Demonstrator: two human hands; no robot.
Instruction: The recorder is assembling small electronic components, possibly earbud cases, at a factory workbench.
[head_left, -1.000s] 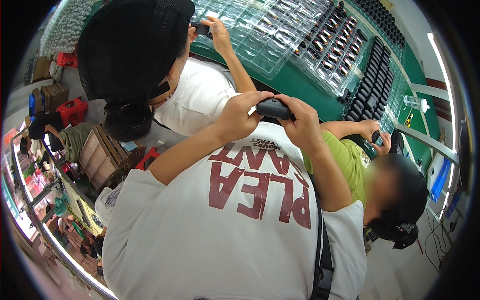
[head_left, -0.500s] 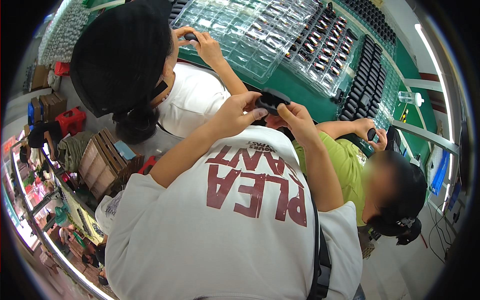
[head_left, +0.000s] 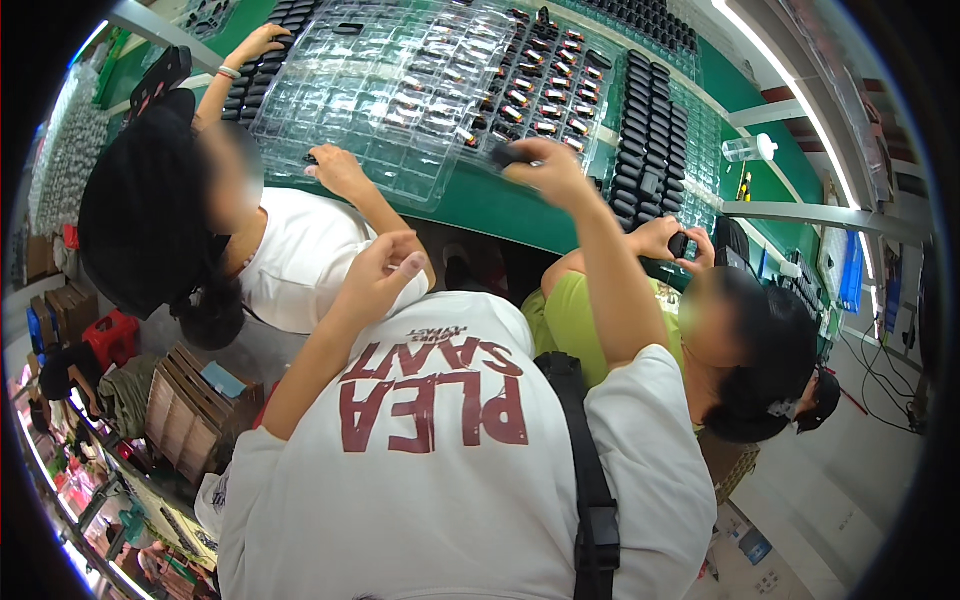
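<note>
Filling the lower middle, a white T-shirt [head_left: 440, 520] with dark red lettering is worn by the person. Beyond it, a green table [head_left: 480, 215] is covered with goods. At the left, a co-worker in a black cap [head_left: 150, 210] is seen, one hand laid at black rounded cases and the other held over the table. At the right, a co-worker in a lime green top [head_left: 570, 320] is seen, something small and dark being held between both hands. Clear compartment trays [head_left: 350, 120] are spread across the middle; farther right, a block of black cases [head_left: 650, 130] is packed in rows. The left hand [head_left: 385, 265] is raised before the chest, its fingers loosely curved and free. The right hand [head_left: 550, 170] is stretched over the table, a black piece [head_left: 510, 155] being pinched between its thumb and fingers. That piece, blurred, is positioned by the trays' near edge, close to rows of dark parts with white and orange pieces [head_left: 545, 128]; whether the tray is touched cannot be told.
</note>
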